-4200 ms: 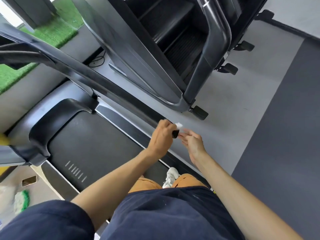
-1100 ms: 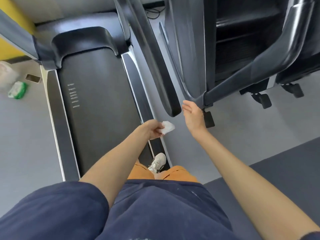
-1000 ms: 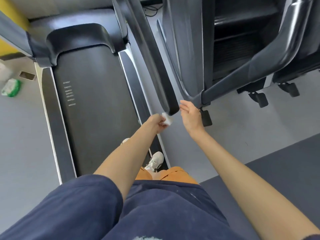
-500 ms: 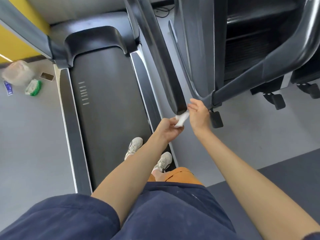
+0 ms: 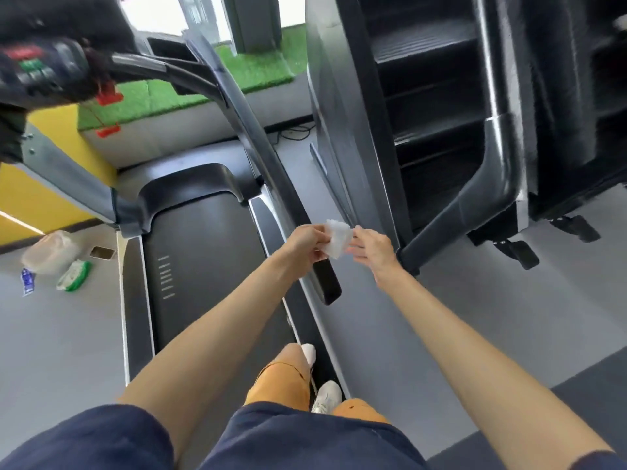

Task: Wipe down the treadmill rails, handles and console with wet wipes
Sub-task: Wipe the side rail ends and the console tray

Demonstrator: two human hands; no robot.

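As the white wet wipe (image 5: 337,239) hangs mid-frame over the dark handrail (image 5: 261,157), our left hand (image 5: 307,244) pinches its left edge. Our right hand (image 5: 373,250) meets the right edge, though we cannot tell whether it grips. Left of them runs the treadmill belt (image 5: 203,266); the console (image 5: 37,69) fills the upper left, and a green wipes pack (image 5: 73,276) lies on the floor at far left.

The long dark grey handrail (image 5: 261,157) slants across in front of me. The big black stair machine (image 5: 437,130) stands close on its right. Open grey floor (image 5: 366,320) lies between them.
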